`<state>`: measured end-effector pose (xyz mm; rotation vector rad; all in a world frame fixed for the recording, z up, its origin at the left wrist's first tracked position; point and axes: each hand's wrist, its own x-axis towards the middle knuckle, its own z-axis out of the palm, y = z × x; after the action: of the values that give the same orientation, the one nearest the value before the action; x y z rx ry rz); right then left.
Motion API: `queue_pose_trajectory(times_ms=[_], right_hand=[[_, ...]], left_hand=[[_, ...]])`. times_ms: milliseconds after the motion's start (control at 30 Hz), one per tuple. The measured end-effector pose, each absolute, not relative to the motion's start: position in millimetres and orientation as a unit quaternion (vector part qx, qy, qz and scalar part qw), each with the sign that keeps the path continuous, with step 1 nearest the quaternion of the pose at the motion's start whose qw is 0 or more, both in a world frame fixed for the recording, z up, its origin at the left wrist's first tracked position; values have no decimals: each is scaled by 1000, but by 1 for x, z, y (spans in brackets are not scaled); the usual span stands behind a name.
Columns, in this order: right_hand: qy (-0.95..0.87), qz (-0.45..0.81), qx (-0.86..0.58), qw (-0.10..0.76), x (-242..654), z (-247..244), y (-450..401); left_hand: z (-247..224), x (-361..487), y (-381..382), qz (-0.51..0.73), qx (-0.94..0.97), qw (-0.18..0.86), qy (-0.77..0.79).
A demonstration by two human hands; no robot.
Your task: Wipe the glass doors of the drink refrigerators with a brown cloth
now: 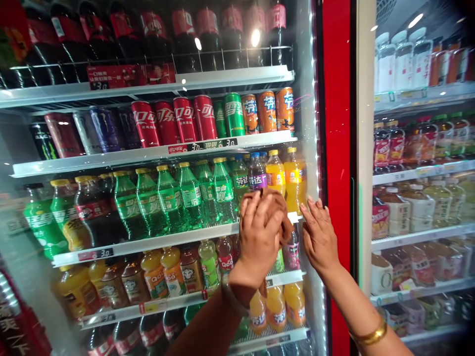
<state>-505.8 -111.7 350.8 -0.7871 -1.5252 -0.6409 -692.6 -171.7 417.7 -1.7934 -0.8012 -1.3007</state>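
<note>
My left hand (259,232), with a bangle at its wrist, presses a bunched brown cloth (285,225) against the glass door (309,123) of a drinks cooler. The fingers curl over the cloth, which sticks out above and to the right of them. Beside it, my right hand (319,237) lies flat near the door's right side, fingers stretched out and holding nothing. A gold bracelet (373,333) circles that wrist. Behind the glass, close to both hands, stand orange soda bottles (295,178) and a purple-labelled bottle (257,173).
Shelves inside hold green soda bottles (170,202), red cans (184,121), large cola bottles (124,34) and juice bottles (172,272). A red door frame (337,99) runs down the right. Past it stands another cooler with bottles (421,54). Bright lights reflect in the glass.
</note>
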Motion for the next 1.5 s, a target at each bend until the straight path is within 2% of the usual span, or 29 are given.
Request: queue_pose_trajectory(times_ms=[133,367,433,633,867,1067,1333,1500], right_hand=[[-654,-307,-330,608,-505,349,-109],[-644,-333,-328,606,-506,344,-107],[-641,-334,-331,607,-507,344,-108],[-644,-338,-333,600,-507,344,-108],[-639,-323,-330,616,-506,340,-109],[-622,-239,-330,669,-520,338,-117],[-623,-280,-352,640,-524,333,-114],[-621,-288,-356,636,-524,331,-114]], left_hand=[[432,-673,-166,-486,-719,398,-297],[351,-687,-177,-407,-770,399,-286],[355,-694,-177,-409,-771,402,-277],[410,-677,-165,-500,-714,382,-308],[367,-674,-170,-475,-747,385,-261],[386,-682,-168,-507,-712,387,-294],[345,-682,-171,-509,-736,339,-289],[356,-686,-169,-523,-720,343,-300]])
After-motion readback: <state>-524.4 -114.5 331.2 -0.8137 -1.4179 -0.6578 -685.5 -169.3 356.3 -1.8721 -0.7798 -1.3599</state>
